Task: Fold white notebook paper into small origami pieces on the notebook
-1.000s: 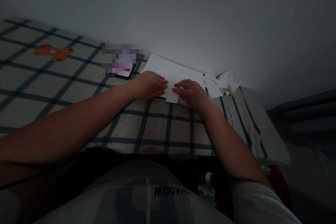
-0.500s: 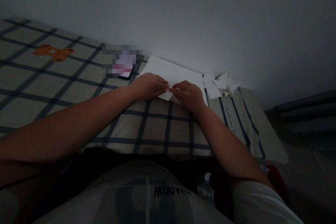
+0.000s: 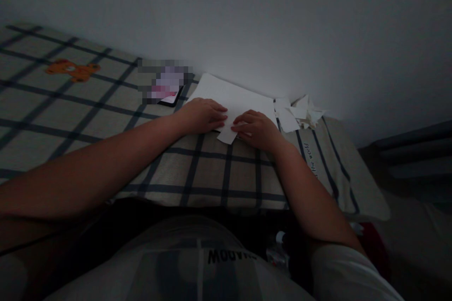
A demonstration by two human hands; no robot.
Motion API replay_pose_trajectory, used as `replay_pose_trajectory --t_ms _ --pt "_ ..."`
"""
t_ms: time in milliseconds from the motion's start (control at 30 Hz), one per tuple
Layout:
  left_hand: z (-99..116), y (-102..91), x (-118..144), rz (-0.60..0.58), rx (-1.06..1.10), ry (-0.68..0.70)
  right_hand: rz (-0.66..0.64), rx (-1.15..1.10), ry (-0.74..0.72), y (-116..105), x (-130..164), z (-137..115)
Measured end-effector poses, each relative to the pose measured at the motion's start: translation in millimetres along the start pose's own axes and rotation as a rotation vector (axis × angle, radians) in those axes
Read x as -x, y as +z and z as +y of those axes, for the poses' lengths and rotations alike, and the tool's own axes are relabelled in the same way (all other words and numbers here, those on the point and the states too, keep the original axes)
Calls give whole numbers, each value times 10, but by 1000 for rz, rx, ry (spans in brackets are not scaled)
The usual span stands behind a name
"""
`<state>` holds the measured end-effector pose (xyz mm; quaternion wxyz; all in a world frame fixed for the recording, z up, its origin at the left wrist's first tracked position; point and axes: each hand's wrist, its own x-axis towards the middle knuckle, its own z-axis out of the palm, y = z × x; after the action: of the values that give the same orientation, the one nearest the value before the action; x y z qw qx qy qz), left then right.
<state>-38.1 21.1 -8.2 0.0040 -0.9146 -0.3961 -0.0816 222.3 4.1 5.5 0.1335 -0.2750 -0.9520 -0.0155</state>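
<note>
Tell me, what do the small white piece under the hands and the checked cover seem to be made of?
The piece looks like thin matt paper: flat, white, with a sharp corner. The cover looks like woven fabric, dull and soft, with a printed dark grid; the dim light leaves the weave unclear.

On the front of our white shirt (image 3: 226, 263) we can read dark capitals, "SHADOW", seen upside down from above. Near the right edge of the bed, the checked cover (image 3: 212, 169) carries a line of small script (image 3: 310, 156) in which we make out only "the world".
</note>
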Motion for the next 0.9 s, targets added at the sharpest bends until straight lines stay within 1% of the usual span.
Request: replay_pose_trajectory --t_ms 167,367,533,667,767,833,900 --pt "35 -43 -2 -17 19 -22 -43 -38 29 -78 12 -32" --pt "23 -43 9 5 -12 -10 -34 -72 35 -132 44 -45" --pt "22 -22 16 19 -57 29 26 -8 45 -67 55 15" --pt "77 -70 29 -11 -115 7 47 82 100 3 69 97" --pt "87 -88 34 14 -113 0 43 101 102 31 73 124" --pt "75 -76 31 42 -94 41 43 93 87 38 66 115" --pt "64 -50 23 48 -68 130 50 84 74 39 55 97"
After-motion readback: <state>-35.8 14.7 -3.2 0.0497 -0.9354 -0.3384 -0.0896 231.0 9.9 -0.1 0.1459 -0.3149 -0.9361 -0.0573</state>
